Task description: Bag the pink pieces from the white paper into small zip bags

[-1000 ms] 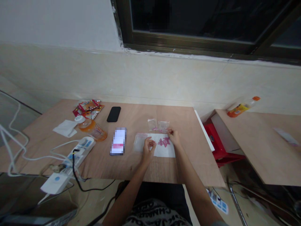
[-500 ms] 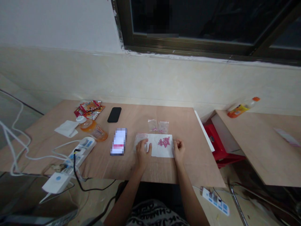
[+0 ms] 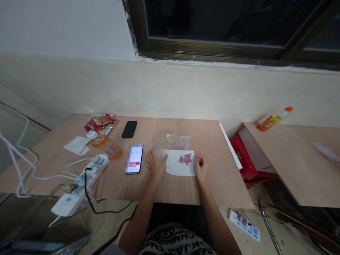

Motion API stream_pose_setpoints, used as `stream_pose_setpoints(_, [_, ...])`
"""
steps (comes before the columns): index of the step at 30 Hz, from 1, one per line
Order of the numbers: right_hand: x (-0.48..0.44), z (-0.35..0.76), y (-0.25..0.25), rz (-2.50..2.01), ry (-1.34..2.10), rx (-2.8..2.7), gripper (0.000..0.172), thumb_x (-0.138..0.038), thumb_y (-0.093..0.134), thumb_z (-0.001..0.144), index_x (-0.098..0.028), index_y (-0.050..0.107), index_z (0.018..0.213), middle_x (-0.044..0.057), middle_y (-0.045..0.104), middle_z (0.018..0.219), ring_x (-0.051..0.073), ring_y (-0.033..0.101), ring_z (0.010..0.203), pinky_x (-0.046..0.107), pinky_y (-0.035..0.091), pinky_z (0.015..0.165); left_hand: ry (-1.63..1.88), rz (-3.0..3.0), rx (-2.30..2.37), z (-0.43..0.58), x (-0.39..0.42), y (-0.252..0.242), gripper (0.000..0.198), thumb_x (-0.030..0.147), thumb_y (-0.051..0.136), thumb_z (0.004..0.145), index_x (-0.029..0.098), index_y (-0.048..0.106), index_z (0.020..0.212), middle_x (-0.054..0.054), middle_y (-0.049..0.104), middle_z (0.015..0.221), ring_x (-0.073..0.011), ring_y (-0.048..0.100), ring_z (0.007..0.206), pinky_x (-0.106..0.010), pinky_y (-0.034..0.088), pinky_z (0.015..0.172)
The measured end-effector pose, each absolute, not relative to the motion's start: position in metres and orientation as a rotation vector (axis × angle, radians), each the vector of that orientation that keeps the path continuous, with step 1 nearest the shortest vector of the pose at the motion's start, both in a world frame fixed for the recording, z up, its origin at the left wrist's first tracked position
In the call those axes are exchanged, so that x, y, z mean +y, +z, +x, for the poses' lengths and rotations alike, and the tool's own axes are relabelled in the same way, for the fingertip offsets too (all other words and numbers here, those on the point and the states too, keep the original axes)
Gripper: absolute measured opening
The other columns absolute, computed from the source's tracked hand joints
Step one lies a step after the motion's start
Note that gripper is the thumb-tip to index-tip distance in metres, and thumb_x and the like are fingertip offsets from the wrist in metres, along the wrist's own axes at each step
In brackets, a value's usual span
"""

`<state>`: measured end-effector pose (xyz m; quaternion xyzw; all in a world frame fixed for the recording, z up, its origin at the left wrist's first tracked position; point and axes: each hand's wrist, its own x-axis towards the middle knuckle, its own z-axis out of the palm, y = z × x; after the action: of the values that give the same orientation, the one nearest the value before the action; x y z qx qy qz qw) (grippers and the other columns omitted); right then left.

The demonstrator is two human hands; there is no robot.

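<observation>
My left hand (image 3: 156,164) is curled around a small clear zip bag (image 3: 160,153), thumb on one side and fingers on the other. Much of the bag is hidden by the hand. Beside it lies a white sheet of paper (image 3: 176,170) with a cluster of small pink beads (image 3: 185,159) on its right half. My right hand (image 3: 201,168) rests at the paper's right edge, its fingers curled and pinched; what is between them is too small to tell. Just beyond the paper are two small zip bags (image 3: 172,139) (image 3: 184,141) with a few pink beads inside.
Left of my hands lie a lit phone (image 3: 134,159), a dark phone (image 3: 129,129), an orange drink bottle (image 3: 106,146), tissues (image 3: 76,145), snack packets (image 3: 102,124) and a power strip (image 3: 79,187) with cables. A red stool (image 3: 245,161) stands between the tables.
My left hand has shifted left off the paper and now closes round the small zip bag. The right hand stays at the paper's right edge.
</observation>
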<state>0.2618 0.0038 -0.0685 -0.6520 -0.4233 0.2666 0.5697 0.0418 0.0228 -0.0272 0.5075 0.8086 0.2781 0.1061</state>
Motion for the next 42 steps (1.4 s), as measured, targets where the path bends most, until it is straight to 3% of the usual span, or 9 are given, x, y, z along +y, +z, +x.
stream_pose_setpoints(13, [0.006,0.262,-0.075,-1.540,0.632,-0.991,0.032,-0.046,0.056,0.081,-0.016,0.062,0.091,0.005,0.065,0.078,0.020,0.059,0.070,0.033,0.048,0.067,0.840,1.463,2.341,0.038,0.021,-0.024,0.077,0.047,0.063,0.079,0.018,0.030,0.142,-0.022,0.049,0.138,-0.0394,0.044,0.128,-0.056,0.030,0.103])
stream_pose_setpoints(20, [0.004,0.261,-0.070,-1.540,0.638,-1.004,0.033,-0.046,0.056,0.081,-0.015,0.063,0.090,0.004,0.065,0.074,0.018,0.057,0.068,0.030,0.046,0.065,0.939,1.562,2.224,0.047,0.009,-0.018,0.076,0.044,0.066,0.077,0.019,0.032,0.140,-0.016,0.055,0.132,-0.0349,0.049,0.125,-0.051,0.034,0.104])
stream_pose_setpoints(33, [0.004,0.261,-0.070,-1.558,0.652,-1.034,0.037,-0.049,0.055,0.083,-0.015,0.064,0.093,0.007,0.069,0.078,0.020,0.061,0.069,0.031,0.048,0.066,1.189,1.770,1.818,0.102,0.008,-0.062,0.065,0.037,0.068,0.080,0.021,0.040,0.135,-0.013,0.059,0.126,-0.0303,0.054,0.119,-0.048,0.039,0.101])
stream_pose_setpoints(38, [0.012,0.271,-0.075,-1.609,0.702,-1.222,0.045,-0.053,0.051,0.086,-0.014,0.067,0.102,0.009,0.071,0.080,0.021,0.062,0.068,0.031,0.049,0.063,1.201,1.804,1.719,0.099,0.009,-0.067,0.062,0.034,0.070,0.079,0.023,0.043,0.133,-0.011,0.060,0.125,-0.0282,0.055,0.117,-0.047,0.041,0.100])
stream_pose_setpoints(42, [0.031,0.285,-0.073,-1.657,0.664,-1.486,0.040,-0.046,0.048,0.089,-0.016,0.069,0.105,0.007,0.069,0.076,0.021,0.061,0.067,0.031,0.048,0.064,1.206,1.820,1.703,0.098,0.009,-0.067,0.059,0.032,0.070,0.079,0.022,0.045,0.131,-0.011,0.061,0.123,-0.0278,0.056,0.116,-0.046,0.043,0.100])
